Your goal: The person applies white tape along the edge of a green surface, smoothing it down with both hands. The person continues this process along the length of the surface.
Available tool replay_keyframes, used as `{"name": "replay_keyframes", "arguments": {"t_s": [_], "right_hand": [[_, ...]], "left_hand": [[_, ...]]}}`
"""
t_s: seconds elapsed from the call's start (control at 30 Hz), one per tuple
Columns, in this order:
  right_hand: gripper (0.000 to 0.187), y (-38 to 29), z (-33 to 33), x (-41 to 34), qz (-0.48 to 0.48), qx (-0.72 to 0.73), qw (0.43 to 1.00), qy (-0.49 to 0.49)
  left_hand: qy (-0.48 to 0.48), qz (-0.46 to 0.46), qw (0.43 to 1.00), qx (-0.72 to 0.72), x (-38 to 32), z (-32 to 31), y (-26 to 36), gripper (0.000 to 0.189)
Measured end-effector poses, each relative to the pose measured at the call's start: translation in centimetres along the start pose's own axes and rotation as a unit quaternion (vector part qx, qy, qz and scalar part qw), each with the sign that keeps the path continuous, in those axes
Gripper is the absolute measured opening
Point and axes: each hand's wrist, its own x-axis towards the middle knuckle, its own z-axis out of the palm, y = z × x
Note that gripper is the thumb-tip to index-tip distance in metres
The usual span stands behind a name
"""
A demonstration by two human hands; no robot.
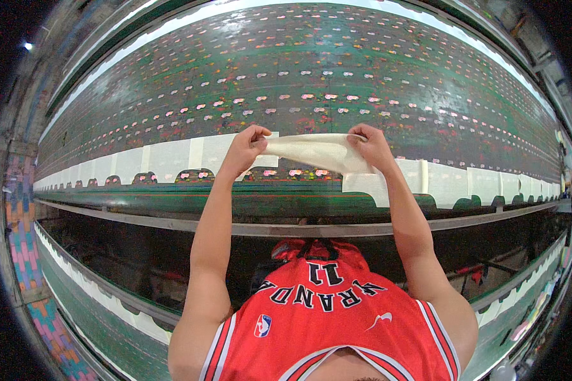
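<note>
A cream fabric piece [314, 148] is stretched between my two hands above the near edge of a long green printing table [286, 194]. My left hand [248, 146] pinches its left end, which is bunched and narrow. Its upper right corner is gripped by my right hand [369, 145], with the cloth hanging in a slack fold below. Flat cut fabric pieces with curved notches line the near edge, in a left row [167, 155] and a right row [448, 183]. Several small printed marks [295, 173] show on the bare stretch between these rows.
A metal rail [310, 229] runs along the table's front, close to my body. Behind me stands another green table [95, 309], also edged with pale pieces. A multicoloured patchwork strip [21, 228] lies at far left. Rows of small prints [307, 96] cover the far tabletop.
</note>
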Motion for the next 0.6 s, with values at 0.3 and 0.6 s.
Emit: {"name": "replay_keyframes", "arguments": {"t_s": [0.3,0.6], "right_hand": [[0.021,5.8,2.5,-1.2,0.026,-0.096,0.992,0.077],[0.024,8.8,4.4,1.2,0.015,-0.145,0.976,0.160]], "left_hand": [[0.142,-0.044,0.987,0.062,2.0,4.0,-8.1,0.027],[0.182,-0.031,0.974,0.129,5.6,4.9,-11.0,0.028]]}}
